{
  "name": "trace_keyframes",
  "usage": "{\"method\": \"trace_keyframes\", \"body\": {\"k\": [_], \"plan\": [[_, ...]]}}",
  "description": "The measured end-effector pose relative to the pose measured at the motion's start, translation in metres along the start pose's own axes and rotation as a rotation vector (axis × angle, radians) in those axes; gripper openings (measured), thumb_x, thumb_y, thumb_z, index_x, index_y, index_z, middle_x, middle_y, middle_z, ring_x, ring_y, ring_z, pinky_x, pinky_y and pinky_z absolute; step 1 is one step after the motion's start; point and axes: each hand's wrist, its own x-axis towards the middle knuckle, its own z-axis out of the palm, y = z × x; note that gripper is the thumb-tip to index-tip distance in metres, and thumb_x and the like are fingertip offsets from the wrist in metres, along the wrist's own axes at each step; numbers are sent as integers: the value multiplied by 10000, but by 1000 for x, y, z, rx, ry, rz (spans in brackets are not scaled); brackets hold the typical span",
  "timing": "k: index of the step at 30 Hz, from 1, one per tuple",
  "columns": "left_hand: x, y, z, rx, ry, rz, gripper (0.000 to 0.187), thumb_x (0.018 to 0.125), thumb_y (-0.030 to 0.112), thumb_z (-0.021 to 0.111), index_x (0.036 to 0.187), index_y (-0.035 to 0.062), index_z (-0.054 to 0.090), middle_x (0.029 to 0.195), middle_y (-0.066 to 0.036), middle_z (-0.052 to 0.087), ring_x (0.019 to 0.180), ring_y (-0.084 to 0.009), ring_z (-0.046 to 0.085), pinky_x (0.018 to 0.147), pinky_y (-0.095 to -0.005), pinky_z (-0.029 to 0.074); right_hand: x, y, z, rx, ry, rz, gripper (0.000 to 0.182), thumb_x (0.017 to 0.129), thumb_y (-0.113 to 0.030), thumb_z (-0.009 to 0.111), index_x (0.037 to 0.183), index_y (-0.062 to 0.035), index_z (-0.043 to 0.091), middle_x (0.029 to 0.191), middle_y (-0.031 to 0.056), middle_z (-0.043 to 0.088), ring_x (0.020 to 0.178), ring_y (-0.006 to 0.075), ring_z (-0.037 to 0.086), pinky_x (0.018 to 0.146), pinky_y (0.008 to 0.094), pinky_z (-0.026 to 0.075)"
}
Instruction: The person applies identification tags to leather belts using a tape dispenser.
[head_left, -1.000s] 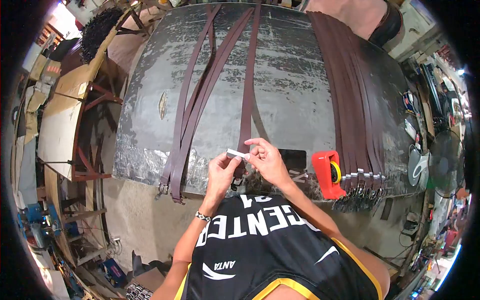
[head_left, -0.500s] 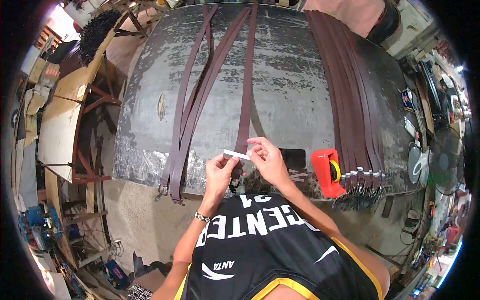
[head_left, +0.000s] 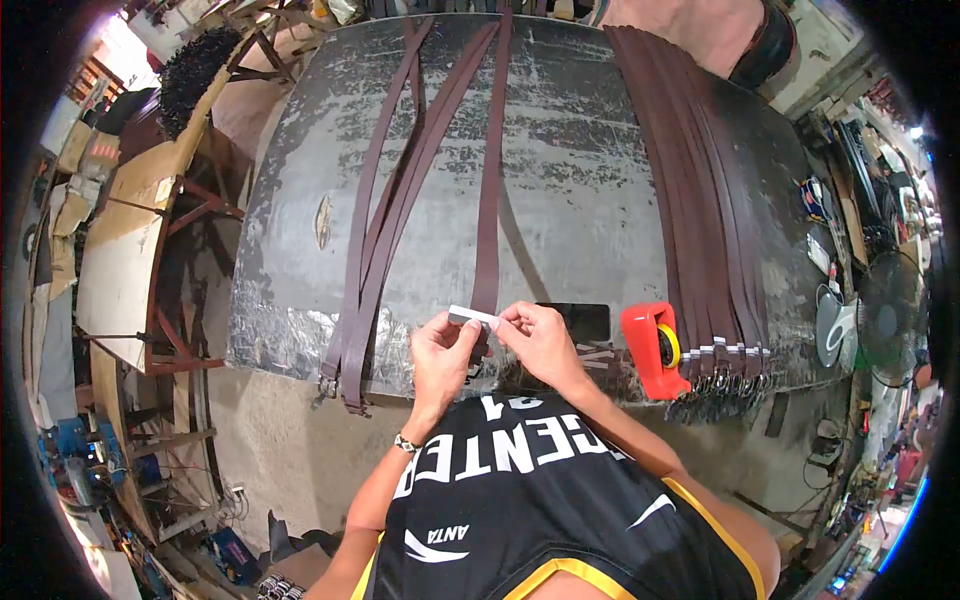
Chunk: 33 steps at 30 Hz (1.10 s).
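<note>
I see L hand (head_left: 443,352) & R hand (head_left: 541,338) both pinched shut on white strip (head_left: 472,316). It spans betw. them, across brown belt (head_left: 487,200) end at table edge (head_left: 300,340).

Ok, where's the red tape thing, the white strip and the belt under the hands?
tape dispenser (head_left: 649,349), head view, red body.
white strip (head_left: 470,316), head view, its middle.
belt (head_left: 487,200), head view, mid-length of strap.

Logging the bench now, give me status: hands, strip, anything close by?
Left hand and right hand pinch a white strip over one brown belt. Red tape dispenser sits right, apart.
</note>
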Motion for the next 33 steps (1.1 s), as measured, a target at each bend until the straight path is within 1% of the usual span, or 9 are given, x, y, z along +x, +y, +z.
{"method": "trace_keyframes", "body": {"k": [6,11,14,17,23,26,29,32,33], "plan": [[1,2,-1,-40,-48,5,122,955,107,627,955,-10,663,801,-37,692,652,-98,671,519,-203,458,2,-5,-5,484,-106,240,151,912,-161,685,930,-15,652,736,2,655,527,21,508,436,184,337],[-1,11,0,-1,-53,-16,126,957,109,627,963,-11,666,797,-40,697,659,-86,662,519,-204,455,3,-4,-3,545,-111,264,153,900,-167,702,912,-27,641,733,12,656,514,21,514,423,178,337],[0,3,1,-7,-45,66,139,959,116,627,966,-16,666,782,-40,693,665,-75,650,526,-212,456,4,-4,-5,545,-136,267,144,906,-165,705,906,-35,642,721,15,657,507,22,525,418,171,341],[-1,3,-3,93,-53,80,158,960,126,630,985,-25,669,781,-33,689,672,-67,639,540,-216,459,6,-5,-6,510,-146,271,138,911,-162,703,898,-38,645,712,15,657,500,24,529,418,168,346],[-1,5,-5,70,-45,-11,190,958,141,642,1031,-32,668,777,-12,682,656,-77,634,554,-215,458,7,-7,-4,483,-144,268,151,908,-172,697,883,-32,649,707,18,658,486,30,514,418,181,345],[-6,13,-2,33,4,-28,202,948,98,642,1108,-21,613,931,-47,662,782,-95,652,564,-233,478,7,-6,-2,516,-151,261,140,915,-164,692,888,-35,648,707,22,663,487,34,534,415,174,358],[-6,-6,-3,122,232,289,261,937,35,625,1181,2,537,1092,-82,580,937,-129,641,600,-260,520,7,-9,0,546,-141,248,128,921,-154,687,893,-37,645,708,26,667,487,38,555,412,166,369],[-8,-8,-9,160,213,542,324,917,-6,620,1210,23,484,1152,-98,512,1007,-156,611,629,-265,551,7,-9,2,558,-108,232,144,917,-164,683,897,-24,649,713,31,666,482,46,550,407,175,354],[-11,-1,-4,144,227,575,292,893,-14,639,1166,19,538,1117,-113,545,963,-177,617,634,-256,564,8,-9,2,559,-95,226,155,916,-169,681,899,-18,652,715,33,665,480,48,546,406,180,346]]}}
